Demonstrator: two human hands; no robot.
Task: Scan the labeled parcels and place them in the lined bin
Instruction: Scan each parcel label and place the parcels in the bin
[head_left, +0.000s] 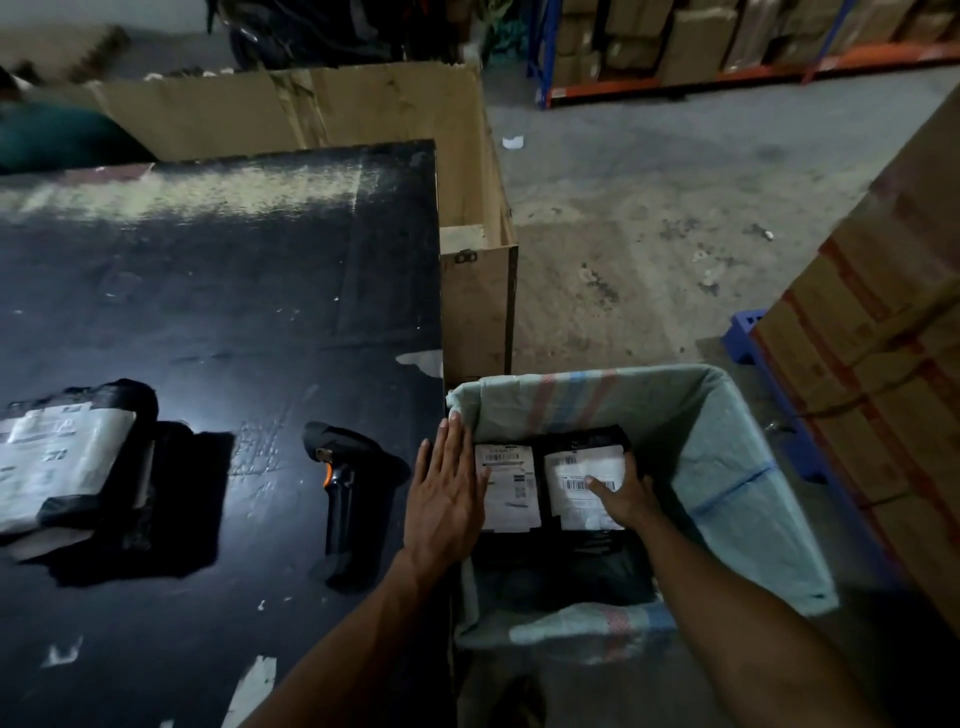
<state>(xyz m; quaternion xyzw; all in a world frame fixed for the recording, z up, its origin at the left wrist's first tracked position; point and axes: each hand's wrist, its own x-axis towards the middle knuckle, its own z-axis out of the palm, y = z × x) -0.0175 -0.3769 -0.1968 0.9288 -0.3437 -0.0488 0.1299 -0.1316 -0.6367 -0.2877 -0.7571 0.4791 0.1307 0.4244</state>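
step: putting parcel (584, 488) in bin (727, 447). right hand (621, 499) grips it, fingers curled. left hand (449, 488) flat, open, empty. next: let go, grab scanner (340, 483), table parcel (62, 462).

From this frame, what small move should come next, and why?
Probably let go and lift the right hand out of the bin. It rests on a labeled parcel already lying inside beside another. The left hand lies flat at the bin's edge, while the scanner and one more parcel wait on the table.
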